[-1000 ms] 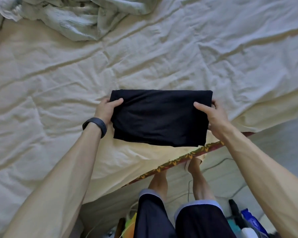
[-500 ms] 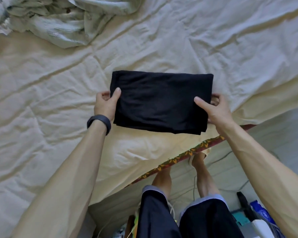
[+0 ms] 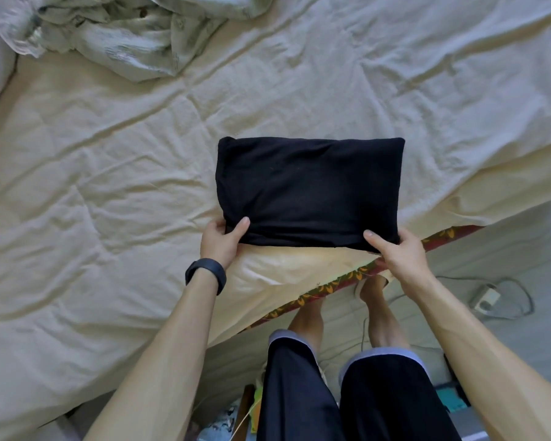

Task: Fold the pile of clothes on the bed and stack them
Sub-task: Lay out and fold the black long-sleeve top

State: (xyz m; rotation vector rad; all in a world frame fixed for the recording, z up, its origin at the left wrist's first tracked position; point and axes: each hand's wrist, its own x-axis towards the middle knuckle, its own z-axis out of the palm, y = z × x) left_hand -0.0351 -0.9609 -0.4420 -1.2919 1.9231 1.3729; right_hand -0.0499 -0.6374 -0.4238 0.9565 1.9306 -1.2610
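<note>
A folded black garment (image 3: 309, 189) forms a neat rectangle on the cream sheet of the bed (image 3: 109, 192), close to the bed's near edge. My left hand (image 3: 223, 241) pinches its near left corner, thumb on top and fingers underneath. My right hand (image 3: 395, 249) pinches the near right corner the same way. A crumpled pale green garment (image 3: 131, 33) lies at the far left of the bed.
The bed's edge with a patterned red and yellow trim (image 3: 347, 278) runs diagonally under my right hand. A white plug adapter with cable (image 3: 485, 296) lies on the floor to the right. My legs and some clutter show at the bottom.
The black garment sits farther from me on the bed than before. Both hands have slid from its sides down to its near corners.
</note>
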